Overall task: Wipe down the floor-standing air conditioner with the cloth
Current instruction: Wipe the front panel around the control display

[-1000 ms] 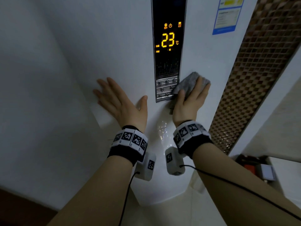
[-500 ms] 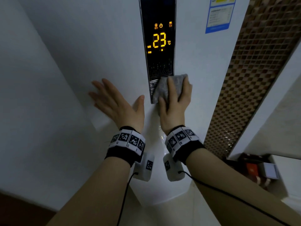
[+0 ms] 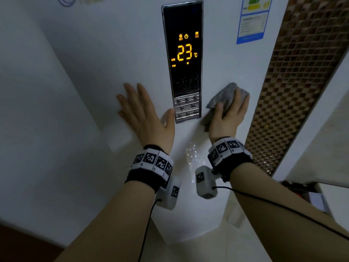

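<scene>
The white floor-standing air conditioner [image 3: 117, 53] fills the middle of the view. Its black control panel [image 3: 184, 76] shows an orange 23 °C, with silver buttons at the bottom. My right hand [image 3: 227, 118] presses a grey cloth [image 3: 224, 97] flat against the white front, just right of the panel's buttons. My left hand [image 3: 145, 118] lies flat on the casing left of the panel, fingers spread, holding nothing. Both wrists wear marker bands with small wired boxes.
A brown mosaic-tiled strip [image 3: 294, 91] runs down the wall right of the unit. A blue energy label [image 3: 253, 21] sticks at the casing's top right. A white wall [image 3: 28, 129] stands on the left. Some boxed items [image 3: 311, 195] sit low right by the tiled floor [image 3: 226, 248].
My right hand has slid the cloth from over the panel's buttons to the white casing right of the panel. My left hand has stayed flat in place.
</scene>
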`<state>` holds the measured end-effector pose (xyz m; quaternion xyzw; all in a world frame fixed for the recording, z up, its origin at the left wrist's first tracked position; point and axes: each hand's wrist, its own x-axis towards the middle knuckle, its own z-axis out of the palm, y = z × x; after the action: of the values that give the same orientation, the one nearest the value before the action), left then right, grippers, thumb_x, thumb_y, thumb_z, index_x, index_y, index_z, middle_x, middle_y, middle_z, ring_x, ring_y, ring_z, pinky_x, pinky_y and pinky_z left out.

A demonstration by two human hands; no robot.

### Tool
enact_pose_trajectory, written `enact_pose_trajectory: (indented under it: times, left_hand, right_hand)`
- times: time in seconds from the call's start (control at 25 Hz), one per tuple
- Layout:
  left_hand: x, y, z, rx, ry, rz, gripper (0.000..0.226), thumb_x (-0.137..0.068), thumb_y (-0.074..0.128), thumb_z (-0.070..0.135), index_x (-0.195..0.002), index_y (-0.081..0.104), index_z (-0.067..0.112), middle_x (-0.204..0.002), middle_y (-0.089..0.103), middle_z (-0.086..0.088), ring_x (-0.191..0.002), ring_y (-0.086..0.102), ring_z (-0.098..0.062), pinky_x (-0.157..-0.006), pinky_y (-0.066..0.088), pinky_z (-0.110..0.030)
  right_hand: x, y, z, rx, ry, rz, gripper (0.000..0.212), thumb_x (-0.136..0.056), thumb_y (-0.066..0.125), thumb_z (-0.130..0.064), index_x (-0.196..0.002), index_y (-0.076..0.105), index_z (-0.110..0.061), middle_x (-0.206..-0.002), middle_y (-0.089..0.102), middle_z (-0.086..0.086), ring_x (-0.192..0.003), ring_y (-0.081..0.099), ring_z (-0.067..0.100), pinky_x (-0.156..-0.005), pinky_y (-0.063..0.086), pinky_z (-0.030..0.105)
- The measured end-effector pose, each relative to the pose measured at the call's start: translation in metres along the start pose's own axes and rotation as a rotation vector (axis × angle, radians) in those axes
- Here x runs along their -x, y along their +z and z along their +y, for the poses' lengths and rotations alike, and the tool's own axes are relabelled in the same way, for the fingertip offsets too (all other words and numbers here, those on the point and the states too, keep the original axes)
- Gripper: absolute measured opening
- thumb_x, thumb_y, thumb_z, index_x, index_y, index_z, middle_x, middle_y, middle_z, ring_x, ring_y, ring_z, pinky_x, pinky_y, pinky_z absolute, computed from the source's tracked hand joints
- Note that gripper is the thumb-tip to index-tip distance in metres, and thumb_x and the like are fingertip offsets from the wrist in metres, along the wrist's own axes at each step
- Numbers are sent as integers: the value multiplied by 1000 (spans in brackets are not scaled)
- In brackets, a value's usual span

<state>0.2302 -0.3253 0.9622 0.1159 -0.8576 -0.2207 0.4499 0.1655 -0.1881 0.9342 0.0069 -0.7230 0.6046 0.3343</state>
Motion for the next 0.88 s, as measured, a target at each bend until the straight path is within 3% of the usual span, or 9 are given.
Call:
enact_pose_trajectory:
  times: [0.16, 0.36, 0.52, 0.72, 0.88]
  left_hand:
    - [5, 11, 14, -7, 24, -17, 90, -88, 58, 45, -152, 5, 11, -159, -3, -17, -143, -10, -41, -114, -9, -52]
    - [3, 18, 23, -49, -1, 1, 92, -86, 58, 50, -152, 5, 11, -158, -2, -18, -142, -9, -45, -112, -9, -53]
    - [6, 23, 32, -82, -14, 3, 93, -86, 57, 52, -151, 4, 12, -158, -2, -19, -142, -9, -46, -113, -9, -54]
    - [5, 27, 37, -78, -40, 22, 94, -86, 58, 53, -151, 3, 12, -158, -2, -20, -142, -9, -46, -112, -10, -53]
    - [4, 33, 43, -69, -76, 31, 97, -85, 58, 54, -151, 1, 11, -158, -4, -20, -142, -10, -46, -112, -10, -54]
  right_hand:
    - [8, -6, 6, 58, -144, -146, 53, -95, 46, -20, -145, 28, -16, -156, 2, 17, -144, 6, 33, -118, 9, 44]
    - [-25, -19, 9, 45, 27, -16, 53, -97, 44, -17, -146, 25, -15, -156, 4, 17, -144, 8, 31, -118, 8, 36]
    - [-12, -16, 9, 60, -158, -137, 52, -96, 48, -15, -145, 29, -14, -155, 4, 19, -143, 7, 35, -118, 6, 40]
    - [-43, -25, 8, -24, 73, 21, 53, -97, 45, -17, -146, 26, -14, -156, 4, 17, -144, 9, 29, -117, 7, 34]
    - [-31, -25, 12, 25, -165, -114, 51, -95, 48, -13, -144, 32, -14, -155, 5, 19, -143, 8, 33, -118, 7, 40]
